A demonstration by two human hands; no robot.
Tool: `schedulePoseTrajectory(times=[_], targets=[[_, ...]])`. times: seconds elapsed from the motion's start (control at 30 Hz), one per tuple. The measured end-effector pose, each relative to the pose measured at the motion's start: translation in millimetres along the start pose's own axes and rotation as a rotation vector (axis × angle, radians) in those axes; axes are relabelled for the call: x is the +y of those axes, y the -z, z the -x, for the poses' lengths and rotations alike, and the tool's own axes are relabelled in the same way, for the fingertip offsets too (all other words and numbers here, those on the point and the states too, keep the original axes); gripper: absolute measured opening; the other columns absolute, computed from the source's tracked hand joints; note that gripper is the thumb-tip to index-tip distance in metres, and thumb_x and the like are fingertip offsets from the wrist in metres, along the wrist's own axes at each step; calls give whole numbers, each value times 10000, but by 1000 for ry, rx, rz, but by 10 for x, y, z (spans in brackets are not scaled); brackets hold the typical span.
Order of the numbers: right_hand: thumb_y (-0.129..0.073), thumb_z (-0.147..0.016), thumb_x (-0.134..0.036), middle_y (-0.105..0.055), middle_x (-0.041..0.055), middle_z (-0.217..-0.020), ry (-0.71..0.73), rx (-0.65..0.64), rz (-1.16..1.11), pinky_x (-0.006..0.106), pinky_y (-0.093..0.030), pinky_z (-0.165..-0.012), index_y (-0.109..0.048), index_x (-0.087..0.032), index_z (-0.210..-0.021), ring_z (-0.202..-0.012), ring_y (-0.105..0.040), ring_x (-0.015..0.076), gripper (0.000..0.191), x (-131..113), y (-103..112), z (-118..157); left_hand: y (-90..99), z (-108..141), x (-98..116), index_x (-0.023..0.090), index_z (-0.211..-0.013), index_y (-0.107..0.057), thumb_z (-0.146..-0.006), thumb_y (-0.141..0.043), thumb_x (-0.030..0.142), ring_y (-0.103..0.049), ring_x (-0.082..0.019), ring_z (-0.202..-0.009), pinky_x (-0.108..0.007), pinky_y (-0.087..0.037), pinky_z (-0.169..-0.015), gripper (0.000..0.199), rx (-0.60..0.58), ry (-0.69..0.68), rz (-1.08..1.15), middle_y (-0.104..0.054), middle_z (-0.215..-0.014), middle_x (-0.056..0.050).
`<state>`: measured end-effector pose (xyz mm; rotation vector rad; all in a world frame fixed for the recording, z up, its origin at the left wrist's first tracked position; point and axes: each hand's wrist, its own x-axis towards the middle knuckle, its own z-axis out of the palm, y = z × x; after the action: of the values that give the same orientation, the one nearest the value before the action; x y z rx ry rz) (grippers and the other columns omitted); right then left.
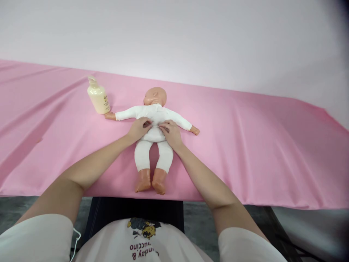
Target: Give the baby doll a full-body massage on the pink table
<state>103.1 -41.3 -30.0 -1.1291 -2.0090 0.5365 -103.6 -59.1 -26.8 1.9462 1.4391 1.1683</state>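
A baby doll (155, 136) with a white cloth body lies face down, its head turned to the left and its arms spread wide. Its feet point toward me. On the left side of its lower back, my left hand (139, 129) is closed in a pinch on the white cloth. My right hand (171, 133) pinches the cloth on the right side, a short gap from the left one. Between the two hands the cloth shows small creases.
A cream pump bottle (99, 98) stands near the doll's outstretched hand at the left. Pink cloth (231, 145) covers the table, with folds at both sides. Behind it rises a pale wall.
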Motion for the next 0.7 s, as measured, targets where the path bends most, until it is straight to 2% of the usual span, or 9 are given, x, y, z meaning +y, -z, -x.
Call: schedulePoseTrajectory(times=[0.13,0.27,0.37,0.47,0.6,0.7], targets=[[-452,-997,-346,-692,86,-1160,50,-39,92,456,-454,-1085,-742,-228,-1020,-1144,-606,257,314,-1,-22,-11,19,-48,62,168,-967,-693,-886,-591,145,-664,-206,-933,-346,-527,-868,132,-66,-30,-187,-724,-998,-61],[-473,-990,-323,-730,75,-1126,-24,-48,118,442,-497,-1017,-661,-216,-1169,-1086,-650,256,281,-16,-40,-46,43,-126,136,164,-917,-676,-906,-574,147,-658,-220,-872,-356,-513,-824,104,-101,-18,-354,-728,-913,-63],[-478,-989,-267,-753,68,-1065,-86,-76,199,435,-520,-956,-610,-219,-1256,-1038,-679,264,302,-64,-49,-115,28,-201,148,156,-1022,-639,-904,-561,132,-656,-217,-805,-349,-516,-782,143,-69,4,-381,-710,-836,-56],[-490,-990,-222,-754,100,-1071,-87,-113,314,430,-515,-947,-645,-180,-1221,-1040,-687,277,281,-133,-47,-218,-10,-309,143,133,-1052,-632,-888,-560,133,-667,-234,-801,-362,-517,-785,179,-57,48,-434,-705,-840,-79],[-508,-992,-208,-745,155,-1088,-58,-146,374,429,-498,-958,-698,-106,-1119,-1040,-689,282,251,-181,-47,-356,-73,-493,100,116,-860,-672,-856,-629,226,-680,-261,-853,-392,-515,-868,119,-89,118,-475,-684,-782,-96],[-524,-994,-271,-748,167,-1058,-44,-166,388,422,-503,-941,-731,-111,-1041,-1010,-693,276,266,-153,-63,-452,-101,-603,1,149,-723,-670,-811,-670,268,-673,-239,-857,-375,-506,-915,148,-61,45,-340,-642,-663,-52]])
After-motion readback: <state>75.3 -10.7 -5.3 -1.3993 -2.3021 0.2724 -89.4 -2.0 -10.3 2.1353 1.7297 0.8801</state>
